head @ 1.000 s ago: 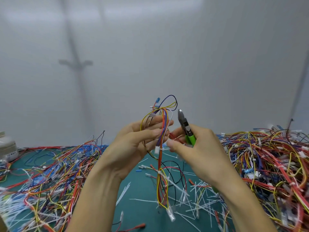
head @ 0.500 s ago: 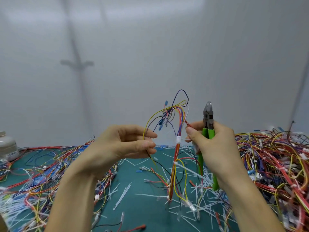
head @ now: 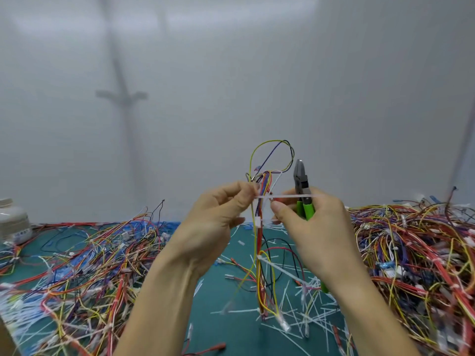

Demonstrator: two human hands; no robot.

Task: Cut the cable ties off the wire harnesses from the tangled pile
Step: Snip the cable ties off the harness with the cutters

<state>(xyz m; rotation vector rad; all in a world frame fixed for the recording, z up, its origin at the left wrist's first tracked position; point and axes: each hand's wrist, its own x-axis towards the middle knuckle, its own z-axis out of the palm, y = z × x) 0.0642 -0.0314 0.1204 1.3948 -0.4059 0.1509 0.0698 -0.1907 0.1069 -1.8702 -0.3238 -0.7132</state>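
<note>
A thin multicoloured wire harness [head: 261, 242] hangs upright between my hands, its lower end touching the green mat. My left hand [head: 218, 214] pinches the harness near its top, where a white cable tie [head: 285, 196] sticks out sideways to the right. A second white tie [head: 258, 222] wraps the bundle just below. My right hand [head: 313, 222] grips green-handled cutters [head: 302, 188], jaws pointing up and closed, while its thumb and fingers also touch the harness beside the tie.
Tangled harness piles cover the green mat [head: 226, 327] at left [head: 84, 263] and right [head: 416, 253]. Several cut white tie offcuts [head: 295, 314] litter the mat below my hands. A white jar [head: 12, 219] stands at the far left. A grey wall rises behind.
My left hand has come back in and taken hold of the harness top. The harness has shifted slightly left and the cutters stay upright in my right hand.
</note>
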